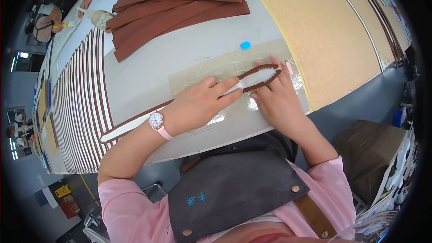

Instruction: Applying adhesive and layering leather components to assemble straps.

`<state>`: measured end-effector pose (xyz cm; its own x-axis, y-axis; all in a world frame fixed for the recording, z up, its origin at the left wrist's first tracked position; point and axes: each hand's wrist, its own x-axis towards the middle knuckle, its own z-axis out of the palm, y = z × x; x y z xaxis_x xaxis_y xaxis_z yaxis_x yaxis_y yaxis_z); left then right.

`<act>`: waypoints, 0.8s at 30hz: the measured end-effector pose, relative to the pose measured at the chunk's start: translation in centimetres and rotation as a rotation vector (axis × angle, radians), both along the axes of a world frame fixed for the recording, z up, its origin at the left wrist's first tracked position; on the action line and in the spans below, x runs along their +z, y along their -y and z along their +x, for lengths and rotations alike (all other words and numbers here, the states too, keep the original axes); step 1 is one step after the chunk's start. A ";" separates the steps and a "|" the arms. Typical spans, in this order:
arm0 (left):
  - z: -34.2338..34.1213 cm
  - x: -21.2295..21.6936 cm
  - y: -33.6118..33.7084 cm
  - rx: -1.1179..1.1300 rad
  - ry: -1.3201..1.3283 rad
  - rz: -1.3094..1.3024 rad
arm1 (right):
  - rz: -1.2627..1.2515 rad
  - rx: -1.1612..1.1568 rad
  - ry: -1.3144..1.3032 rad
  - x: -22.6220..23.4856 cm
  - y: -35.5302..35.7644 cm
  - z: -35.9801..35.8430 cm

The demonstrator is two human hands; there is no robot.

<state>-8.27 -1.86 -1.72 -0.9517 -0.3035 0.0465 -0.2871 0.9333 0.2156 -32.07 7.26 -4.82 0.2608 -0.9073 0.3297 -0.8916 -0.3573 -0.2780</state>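
Note:
A long brown strip (135, 118) with a white inner face lies slantwise across the table under my left forearm. Its near-left end is rounded; the other end, lifted and slightly blurred, shows white notches along its brown border. My left hand (202, 101) grips the strip between thumb and forefinger, just before the notched end. At that end is my right hand (279, 101), its fingers around and partly behind the tip, thumb below it. A clear mat (189, 83) lies beneath both hands. Part of the strip is hidden by my left hand.
Brown strips (180, 6) are piled at the back. Several narrow brown-and-white strips (78, 103) lie in rows at left, near a squeeze bottle (99, 18). A tan board (328, 40) covers the right side. A small blue piece (245, 45) sits beyond my hands. Another person's hand (56, 15) shows far left.

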 end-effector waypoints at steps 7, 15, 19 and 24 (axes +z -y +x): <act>0.0 0.2 0.1 0.001 -0.038 0.019 | 0.005 0.121 0.014 0.2 1.8 0.0; 0.9 -1.3 0.1 0.032 0.010 0.098 | 0.125 0.187 0.054 1.5 3.3 0.0; 0.9 -0.8 -0.3 0.062 -0.020 0.101 | 0.189 0.187 -0.055 3.3 3.8 0.3; 1.0 -0.6 -0.5 0.092 -0.005 0.130 | 0.185 0.208 -0.196 4.1 4.0 1.2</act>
<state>-7.31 -1.38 -2.34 -0.9193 -0.3936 0.0060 -0.3691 0.8672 0.3343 -30.86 3.26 -0.68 0.4889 -0.8677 0.0895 -0.8477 -0.4968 -0.1860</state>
